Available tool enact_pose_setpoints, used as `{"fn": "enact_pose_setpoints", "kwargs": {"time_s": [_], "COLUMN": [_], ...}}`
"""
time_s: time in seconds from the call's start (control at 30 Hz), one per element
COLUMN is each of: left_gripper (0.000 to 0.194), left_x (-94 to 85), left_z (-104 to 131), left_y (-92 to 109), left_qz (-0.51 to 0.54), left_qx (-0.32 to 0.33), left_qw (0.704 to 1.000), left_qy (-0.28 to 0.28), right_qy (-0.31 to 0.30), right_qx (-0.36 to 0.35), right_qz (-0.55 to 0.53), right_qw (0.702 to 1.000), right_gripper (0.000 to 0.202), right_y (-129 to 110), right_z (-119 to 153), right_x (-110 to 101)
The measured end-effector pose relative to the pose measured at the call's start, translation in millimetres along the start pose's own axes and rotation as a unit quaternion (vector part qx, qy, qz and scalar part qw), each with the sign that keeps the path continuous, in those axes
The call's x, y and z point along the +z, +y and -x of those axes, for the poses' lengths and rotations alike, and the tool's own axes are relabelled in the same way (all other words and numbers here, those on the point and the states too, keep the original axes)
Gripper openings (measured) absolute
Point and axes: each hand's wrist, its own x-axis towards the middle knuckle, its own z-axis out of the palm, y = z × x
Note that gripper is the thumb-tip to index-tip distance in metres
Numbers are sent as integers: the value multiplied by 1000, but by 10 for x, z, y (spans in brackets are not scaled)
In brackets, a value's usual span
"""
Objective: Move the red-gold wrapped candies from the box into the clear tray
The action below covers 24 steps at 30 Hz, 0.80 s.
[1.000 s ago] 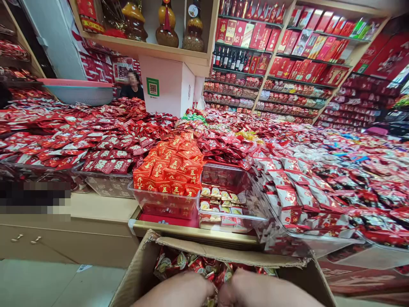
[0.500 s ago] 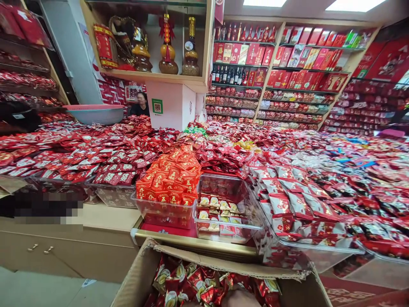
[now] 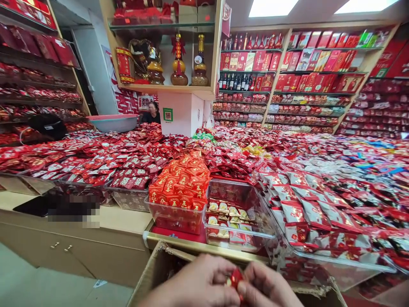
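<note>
Above an open cardboard box [image 3: 143, 277], my left hand [image 3: 194, 281] and my right hand [image 3: 266, 283] meet. Between their fingertips is a small red-wrapped candy [image 3: 236, 278] that both pinch. My hands hide most of the box's inside. Just beyond the box stands a clear plastic bin [image 3: 239, 234], partly filled with small packets [image 3: 223, 209] in neat rows. To its left, orange-red packets [image 3: 179, 183] are heaped high in another clear bin.
White-and-red packets [image 3: 315, 213] fill a bin on the right. Heaps of red packets spread over the counter. A blue basin [image 3: 113, 123] sits at the back left, near a person [image 3: 151, 115]. A display cabinet [image 3: 166, 87] overhangs the counter. Dark items [image 3: 32, 207] lie on the left ledge.
Both hands have come up over the box with a red-wrapped candy between them. The view has shifted a little left and up, and the box's candies are now largely covered.
</note>
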Motion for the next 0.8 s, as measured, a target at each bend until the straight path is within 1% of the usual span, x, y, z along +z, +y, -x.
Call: {"fn": "enact_pose_setpoints", "kwargs": {"time_s": [0.03,0.1,0.17,0.23,0.33,0.4,0.47,0.57,0.6,0.63,0.67,0.73,0.77,0.8], "left_gripper": [25,27,29,28,27,28,31,35,35,35,34,31,28,26], "left_x": [-5,-37,-75,-102,-123,-132,-143,-184,-211,-245,-286,-379,-426,-468], "left_z": [3,-20,-67,-112,-153,-175,-204,-248,-254,-254,-247,-219,-203,-189], "left_y": [90,203,237,217,142,86,43,29,37,47,56,54,37,8], "left_qz": [21,44,67,96,140,148,134,111,101,89,75,44,33,26], "left_qx": [1,34,68,78,66,63,70,89,94,99,104,108,107,103], "left_qw": [999,997,993,989,985,983,982,974,970,967,963,952,946,944], "left_qy": [24,61,74,79,81,84,114,178,198,218,239,284,303,314], "right_qy": [31,75,105,122,124,128,134,111,107,116,141,214,237,244], "right_qx": [-7,-19,-31,-35,-32,-31,-36,-51,-62,-77,-97,-129,-130,-120], "right_qz": [-34,-70,-84,-92,-104,-112,-123,-115,-94,-59,-12,113,180,241], "right_qw": [999,995,990,988,986,985,983,986,988,988,985,962,946,932], "right_gripper": [35,34,33,32,31,31,30,27,26,25,23,19,17,14], "right_y": [-141,-366,-485,-506,-441,-393,-373,-408,-431,-453,-474,-503,-509,-511], "right_z": [7,-27,-105,-188,-280,-322,-356,-413,-437,-464,-496,-569,-608,-649], "right_x": [-12,-47,-87,-117,-119,-94,-69,-99,-138,-192,-256,-393,-453,-501]}}
